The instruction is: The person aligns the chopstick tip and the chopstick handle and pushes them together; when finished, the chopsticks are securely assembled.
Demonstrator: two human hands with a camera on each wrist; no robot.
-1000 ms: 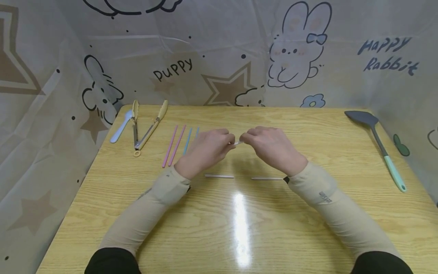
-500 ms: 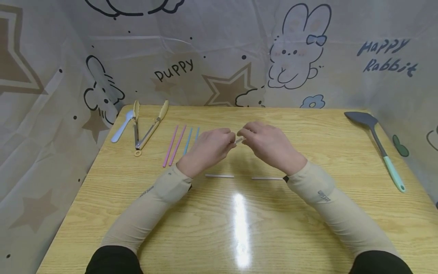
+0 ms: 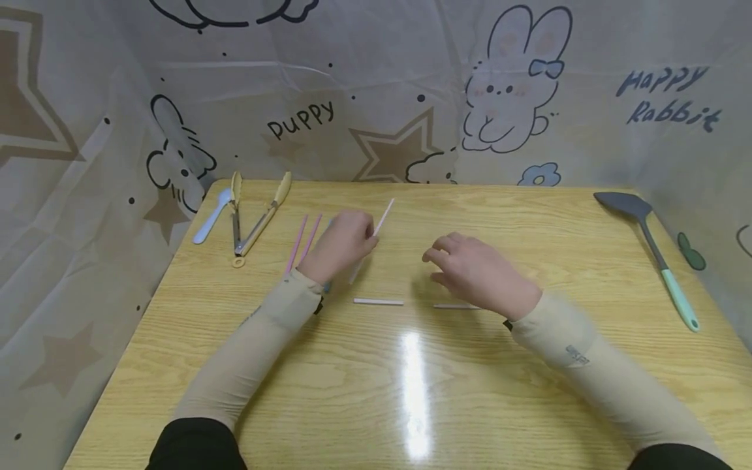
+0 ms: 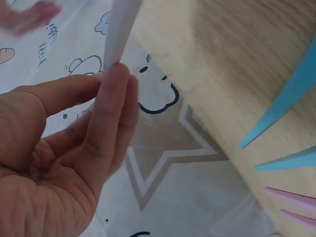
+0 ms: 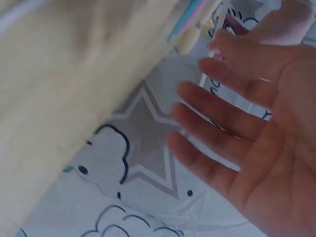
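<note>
My left hand [image 3: 346,238] pinches a thin white straw [image 3: 384,215] between thumb and fingertips, a little right of the coloured straws. In the left wrist view the white straw [image 4: 117,34] rises from the pinching fingertips. To the right, my right hand [image 3: 478,271] hovers apart from it, fingers spread and loosely bent, holding nothing; the right wrist view shows its palm side. Two short white straws lie below the hands: one [image 3: 378,302] between them, another [image 3: 455,306] partly hidden by the right hand. Pink straws [image 3: 296,243] and blue straws [image 4: 284,98] lie beside and partly behind my left hand.
At the back left lie metal tongs [image 3: 256,230] with cream tips, spread apart, and a light blue spoon [image 3: 213,217]. A grey turner [image 3: 645,238] with a mint handle rests along the right side. A printed cloth [image 3: 376,85] rises behind the table [image 3: 329,378].
The hands have drawn apart. My right hand has let go of the white straw and moved right and nearer; my left has carried it left, toward the coloured straws.
</note>
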